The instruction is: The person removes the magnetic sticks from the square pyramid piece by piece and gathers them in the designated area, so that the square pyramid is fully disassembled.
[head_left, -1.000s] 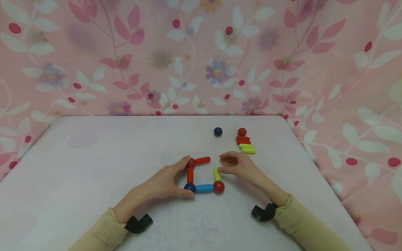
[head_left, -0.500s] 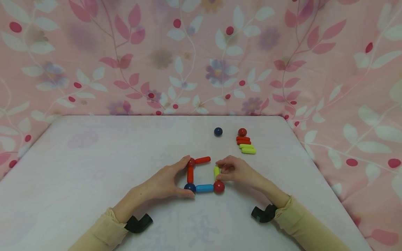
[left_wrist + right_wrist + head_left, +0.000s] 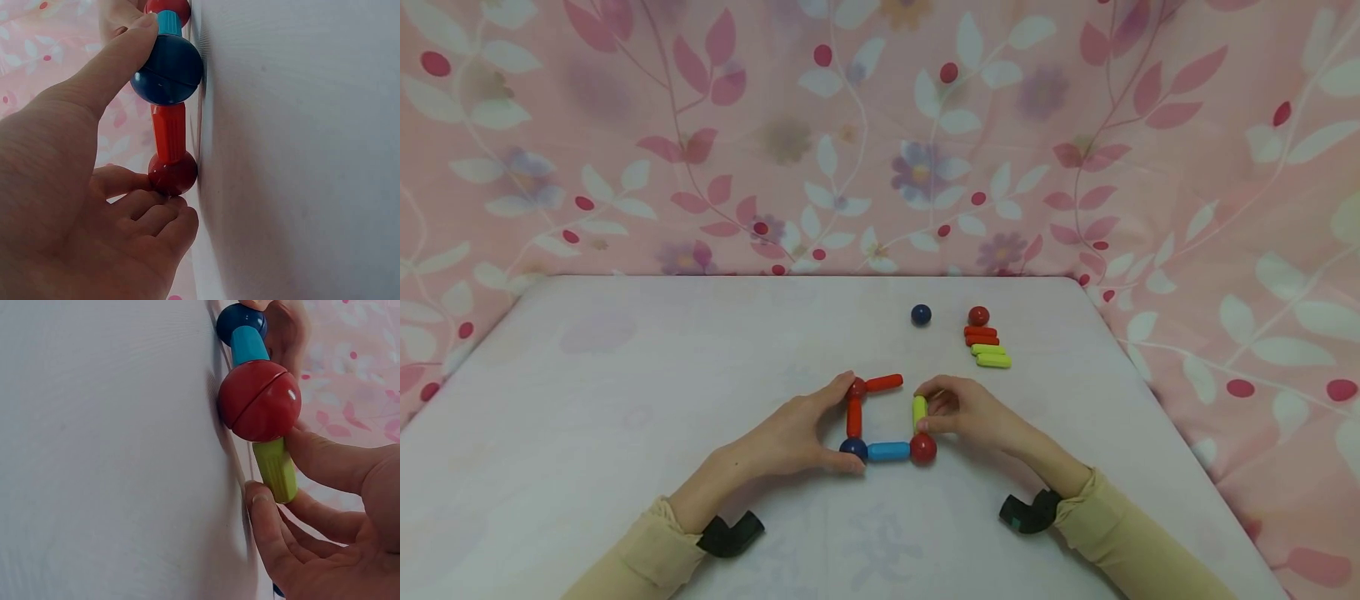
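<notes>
Your left hand [image 3: 793,437] spreads wide in the lower middle of the head view, gripping the ball-and-rod assembly [image 3: 889,451] near the picture's centre: thumb on the dark blue ball [image 3: 853,448], fingertips against the upper red ball [image 3: 858,388]. To the right, your half-closed right hand [image 3: 976,414] pinches the lime-green rod [image 3: 920,412] just above the lower red ball [image 3: 922,449].

Backdrop [image 3: 880,125]: pink fabric — leaf sprays in white and pink, red dots, scattered flowers — behind the table [image 3: 662,333] and down both sides. Table surface whitish, with faint greyish markings.
</notes>
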{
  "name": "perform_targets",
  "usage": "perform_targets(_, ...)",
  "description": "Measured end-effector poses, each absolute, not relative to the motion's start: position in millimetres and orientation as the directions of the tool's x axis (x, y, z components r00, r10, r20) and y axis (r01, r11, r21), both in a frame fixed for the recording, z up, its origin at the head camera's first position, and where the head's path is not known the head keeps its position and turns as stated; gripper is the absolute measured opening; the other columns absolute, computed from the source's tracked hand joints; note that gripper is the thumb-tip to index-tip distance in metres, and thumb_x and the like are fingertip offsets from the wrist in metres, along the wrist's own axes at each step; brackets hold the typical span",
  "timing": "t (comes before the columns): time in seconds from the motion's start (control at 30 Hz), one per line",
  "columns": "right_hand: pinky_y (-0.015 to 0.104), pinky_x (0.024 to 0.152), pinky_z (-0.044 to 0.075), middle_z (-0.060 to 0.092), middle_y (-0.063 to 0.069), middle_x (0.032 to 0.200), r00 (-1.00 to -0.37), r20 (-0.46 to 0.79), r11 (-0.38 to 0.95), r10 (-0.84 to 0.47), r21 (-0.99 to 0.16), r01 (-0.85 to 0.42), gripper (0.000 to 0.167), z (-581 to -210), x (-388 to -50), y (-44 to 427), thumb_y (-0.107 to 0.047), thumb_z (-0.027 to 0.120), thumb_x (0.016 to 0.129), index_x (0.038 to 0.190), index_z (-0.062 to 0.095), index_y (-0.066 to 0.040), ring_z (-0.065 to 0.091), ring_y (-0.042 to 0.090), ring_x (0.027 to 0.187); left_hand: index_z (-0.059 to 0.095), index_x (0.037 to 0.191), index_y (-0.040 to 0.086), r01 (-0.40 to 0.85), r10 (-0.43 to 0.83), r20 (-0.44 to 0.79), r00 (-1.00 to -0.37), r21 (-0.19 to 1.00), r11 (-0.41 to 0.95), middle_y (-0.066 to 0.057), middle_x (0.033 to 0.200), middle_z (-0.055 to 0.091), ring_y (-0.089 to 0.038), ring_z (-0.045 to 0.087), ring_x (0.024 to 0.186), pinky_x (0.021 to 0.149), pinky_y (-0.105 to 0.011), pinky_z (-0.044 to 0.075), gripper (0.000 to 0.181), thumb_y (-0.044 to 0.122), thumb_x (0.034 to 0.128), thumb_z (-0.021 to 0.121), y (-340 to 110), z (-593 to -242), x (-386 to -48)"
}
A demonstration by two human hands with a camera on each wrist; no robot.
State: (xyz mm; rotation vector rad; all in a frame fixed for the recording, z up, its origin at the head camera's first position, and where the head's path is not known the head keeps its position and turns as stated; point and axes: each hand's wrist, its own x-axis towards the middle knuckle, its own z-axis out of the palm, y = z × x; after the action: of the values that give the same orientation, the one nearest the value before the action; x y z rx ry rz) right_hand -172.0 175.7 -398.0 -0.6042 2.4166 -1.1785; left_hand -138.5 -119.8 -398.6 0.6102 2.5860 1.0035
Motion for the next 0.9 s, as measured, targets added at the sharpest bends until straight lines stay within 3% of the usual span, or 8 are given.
perform_targets(0.23, 0.022, 0.082, 0.055, 0.067, 0.007, 0.104, -0.819, -0.179, 0.509, -0.545, -0.847, -0.153, 0.052, -395.8, -172.7, 174.5, -0.022, 0.078, 0.088, 0.131, 0.056, -0.003, 0.063, 0.019, 0.094, 0.024, 0.16, 0.019, 0.274, 0.482, -0.125, -0.867, 0.689, 0.671, 0.006, 0.163, 0.028, -0.021, 0.028, 0.151, 0.117, -0.053, 0.033, 0.117, 0.057, 0.069, 0.086, -119.7, -397.7, -138.3)
perform_targets(0.37, 0.025, 0.08, 0.054, 0.065, 0.005, 0.1, -0.818, -0.205, 0.529, -0.538, -0.838, -0.138, 0.056, -396.0, -173.3, 174.1, -0.026, 0.079, 0.087, 0.135, 0.057, -0.007, 0.061, 0.019, 0.092, 0.024, 0.16, 0.017, 0.281, 0.488, -0.118, -0.865, 0.691, 0.666, 0.005, 0.163, 0.028, -0.021, 0.028, 0.151, 0.117, -0.052, 0.034, 0.117, 0.057, 0.0691, 0.086, -119.4, -397.6, -138.4)
perform_targets(0.6, 0.034, 0.081, 0.051, 0.065, 0.002, 0.095, -0.81, -0.246, 0.555, -0.532, -0.824, -0.114, 0.055, -398.2, -174.9, 174.6, -0.031, 0.079, 0.086, 0.134, 0.06, -0.012, 0.061, 0.02, 0.088, 0.024, 0.16, 0.017, 0.288, 0.491, -0.112, -0.864, 0.69, 0.664, 0.005, 0.164, 0.028, -0.021, 0.028, 0.151, 0.117, -0.052, 0.033, 0.118, 0.057, 0.069, 0.086, -119.7, -398.1, -138.5)
perform_targets(0.9, 0.034, 0.083, 0.052, 0.067, 0.003, 0.099, -0.823, -0.235, 0.536, -0.517, -0.839, -0.097, 0.051, -401.0, -175.9, 174.0, -0.029, 0.079, 0.086, 0.131, 0.062, -0.012, 0.062, 0.021, 0.089, 0.024, 0.16, 0.018, 0.284, 0.489, -0.116, -0.865, 0.69, 0.666, 0.006, 0.164, 0.028, -0.021, 0.029, 0.151, 0.116, -0.053, 0.034, 0.117, 0.057, 0.0688, 0.086, -119.7, -398.5, -138.7)
